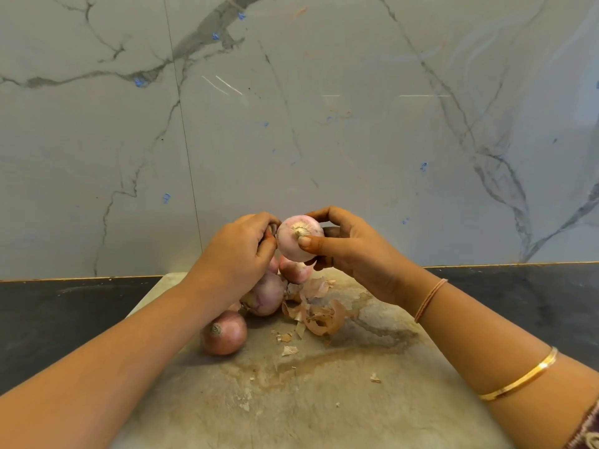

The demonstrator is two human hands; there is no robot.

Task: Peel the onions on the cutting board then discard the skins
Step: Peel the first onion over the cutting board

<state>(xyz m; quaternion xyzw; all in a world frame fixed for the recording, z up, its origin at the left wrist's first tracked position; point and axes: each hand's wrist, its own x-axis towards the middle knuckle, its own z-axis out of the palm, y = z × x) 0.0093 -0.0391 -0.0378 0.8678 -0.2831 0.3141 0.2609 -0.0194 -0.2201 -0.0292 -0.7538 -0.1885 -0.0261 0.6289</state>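
Pale-pink and mostly bare, the held onion [299,238] is lifted clear above the far end of the cutting board [372,400], root tuft facing the camera. It is gripped by the right hand [350,251], thumb pressed just beside the tuft and fingers curled round the far side. The left hand [240,251] sits at its left flank with fingers curled in. The tips are hidden, so I cannot tell whether they pinch a strip of skin or only touch.

Below the hands, at least 2 other onions [265,296] are clustered and touching. 1 brown-skinned onion [223,333], nearest the camera, looks unpeeled. Loose skins [319,315] are heaped just right of the cluster, with small flakes [289,350] scattered nearer.

Risks, as judged:
- The bare surface is smooth and held only by thumb and fingertips. A hard tug from the left could twist it free, dropping it onto the cluster. Round onions near the board's left edge could then roll onto the dark counter [48,319].
- The skins are dry and light, so a passing forearm could scatter them off the board.
- Discarding has not started, and stray flakes are easily missed.
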